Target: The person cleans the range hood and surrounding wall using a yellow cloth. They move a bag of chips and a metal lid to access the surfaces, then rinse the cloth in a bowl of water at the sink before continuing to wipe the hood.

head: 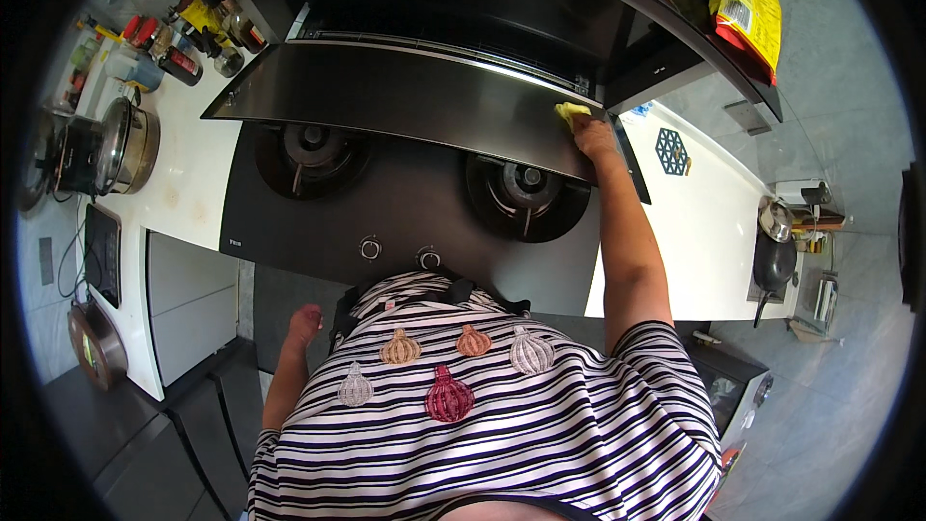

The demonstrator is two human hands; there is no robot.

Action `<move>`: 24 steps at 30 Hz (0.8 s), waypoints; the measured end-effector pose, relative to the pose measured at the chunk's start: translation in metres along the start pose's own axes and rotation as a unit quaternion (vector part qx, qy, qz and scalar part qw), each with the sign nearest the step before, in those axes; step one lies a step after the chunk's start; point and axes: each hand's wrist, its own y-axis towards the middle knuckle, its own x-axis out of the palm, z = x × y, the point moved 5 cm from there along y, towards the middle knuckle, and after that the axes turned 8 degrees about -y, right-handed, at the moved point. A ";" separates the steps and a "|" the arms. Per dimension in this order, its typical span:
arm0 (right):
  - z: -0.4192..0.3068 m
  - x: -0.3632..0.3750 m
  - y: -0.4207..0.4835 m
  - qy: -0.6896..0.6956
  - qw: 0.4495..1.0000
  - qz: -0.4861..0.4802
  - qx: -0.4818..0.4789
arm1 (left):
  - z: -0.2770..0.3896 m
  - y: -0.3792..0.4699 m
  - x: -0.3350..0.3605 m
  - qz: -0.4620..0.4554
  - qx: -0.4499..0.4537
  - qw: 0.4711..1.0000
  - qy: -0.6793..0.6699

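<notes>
My right hand (595,137) reaches forward and grips a yellow cloth (571,113), pressed to the right end of the dark metal panel of a range hood (405,90). The panel slants out above a black gas cooktop (419,195). By my left side hangs my left hand (307,322), away from the counter edge; its fingers look curled, and I cannot make out anything in it. Two burners, left (313,148) and right (530,188), lie partly under the panel's lower edge. Two control knobs, one (370,247) left of the other (429,257), face me.
Sauce bottles and jars (181,61) crowd the back left corner. A lidded steel pot (130,145) stands on the left counter. Right of the cooktop lies a hexagonal trivet (673,152). A black pan (774,260) sits at far right. Yellow packets (749,14) rest overhead.
</notes>
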 end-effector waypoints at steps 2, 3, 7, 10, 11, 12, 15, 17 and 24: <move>0.000 0.013 0.010 -0.020 1.000 -0.004 0.022 | -0.009 0.000 0.002 0.002 -0.016 1.000 -0.022; -0.004 0.022 0.013 -0.039 0.998 -0.010 0.039 | -0.007 -0.003 0.002 0.020 0.050 0.998 0.023; -0.093 -0.005 -0.071 0.070 0.985 0.075 -0.138 | -0.010 -0.011 0.000 0.031 -0.028 0.999 -0.031; -0.081 -0.024 -0.096 0.217 0.962 0.048 -0.157 | -0.028 -0.002 -0.017 -0.007 0.165 0.978 0.124; -0.073 -0.030 -0.098 0.182 0.975 0.047 -0.122 | -0.034 -0.001 -0.019 -0.015 0.227 0.958 0.172; -0.057 -0.032 -0.103 0.094 0.993 0.066 -0.039 | -0.044 0.009 -0.020 -0.022 0.140 0.986 0.085; -0.047 -0.031 -0.101 -0.038 0.995 0.064 0.068 | -0.055 0.020 -0.025 -0.013 0.068 0.996 0.059; -0.052 -0.026 -0.096 -0.114 0.987 0.023 0.108 | -0.050 0.028 -0.028 0.004 0.089 0.989 0.121; -0.082 -0.032 -0.127 0.152 0.974 0.146 -0.077 | -0.053 0.030 -0.020 0.035 0.086 0.995 0.042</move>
